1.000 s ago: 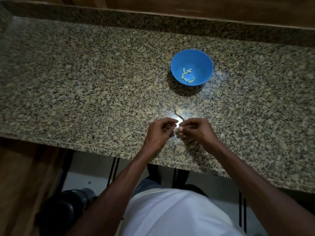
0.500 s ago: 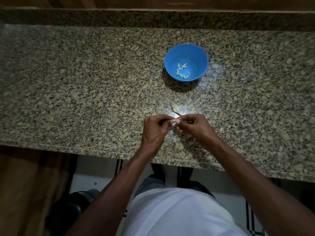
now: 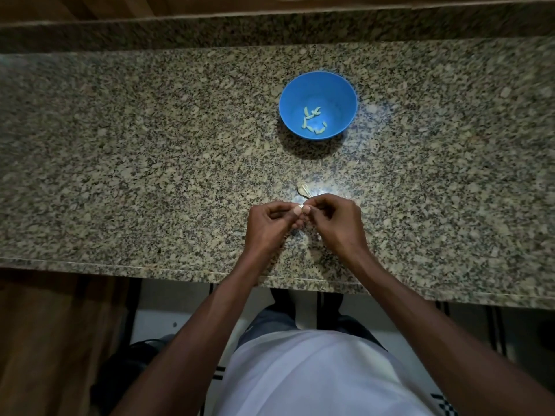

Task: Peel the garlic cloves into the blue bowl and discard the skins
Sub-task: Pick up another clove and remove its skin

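Observation:
A blue bowl (image 3: 345, 94) stands on the granite counter (image 3: 150, 163), with several pale peeled garlic cloves (image 3: 312, 120) at its bottom. Nearer to me, my left hand (image 3: 268, 225) and my right hand (image 3: 338, 223) meet fingertip to fingertip over the counter. Both pinch one small garlic clove (image 3: 305, 209), which is mostly hidden by the fingers. A bit of dry garlic skin (image 3: 303, 189) lies on the counter just beyond my fingertips.
The counter's front edge (image 3: 180, 270) runs just below my wrists. A raised granite ledge (image 3: 270, 28) and wood lie behind the bowl. A dark object (image 3: 132, 373) sits on the floor at lower left.
The view has shifted slightly, so the bowl and hands sit a little differently in frame. My hands stay together on the clove, with only small finger movement.

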Action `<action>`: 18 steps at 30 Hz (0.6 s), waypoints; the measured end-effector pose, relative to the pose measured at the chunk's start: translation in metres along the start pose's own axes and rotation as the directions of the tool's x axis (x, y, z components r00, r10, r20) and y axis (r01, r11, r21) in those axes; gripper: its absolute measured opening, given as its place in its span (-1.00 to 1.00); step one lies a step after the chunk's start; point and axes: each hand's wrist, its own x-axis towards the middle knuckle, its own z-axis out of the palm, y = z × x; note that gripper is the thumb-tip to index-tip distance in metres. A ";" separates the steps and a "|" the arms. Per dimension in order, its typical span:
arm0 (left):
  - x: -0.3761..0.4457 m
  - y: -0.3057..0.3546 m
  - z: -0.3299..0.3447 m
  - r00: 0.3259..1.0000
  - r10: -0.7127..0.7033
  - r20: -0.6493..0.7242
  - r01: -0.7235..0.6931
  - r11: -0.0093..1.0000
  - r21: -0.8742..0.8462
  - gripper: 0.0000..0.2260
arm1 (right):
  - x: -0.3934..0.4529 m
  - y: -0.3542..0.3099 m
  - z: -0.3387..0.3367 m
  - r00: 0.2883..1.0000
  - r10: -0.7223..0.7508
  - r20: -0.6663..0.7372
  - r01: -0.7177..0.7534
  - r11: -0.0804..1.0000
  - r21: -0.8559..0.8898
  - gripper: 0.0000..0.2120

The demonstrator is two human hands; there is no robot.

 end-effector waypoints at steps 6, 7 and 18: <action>-0.002 -0.006 -0.006 0.999 0.046 0.026 -0.047 0.998 0.046 -0.83 | 0.000 -0.004 -0.009 0.888 0.357 0.290 -0.458 0.749 0.479 -0.81; -0.002 -0.007 -0.007 0.998 0.053 0.033 -0.055 0.997 0.057 -0.83 | 0.001 -0.005 -0.012 0.886 0.348 0.308 -0.458 0.763 0.457 -0.81; 0.003 -0.001 -0.017 0.942 0.300 0.147 -0.333 0.881 0.336 -0.93 | 0.010 -0.010 -0.020 0.769 0.402 0.497 -0.628 0.619 0.472 -0.74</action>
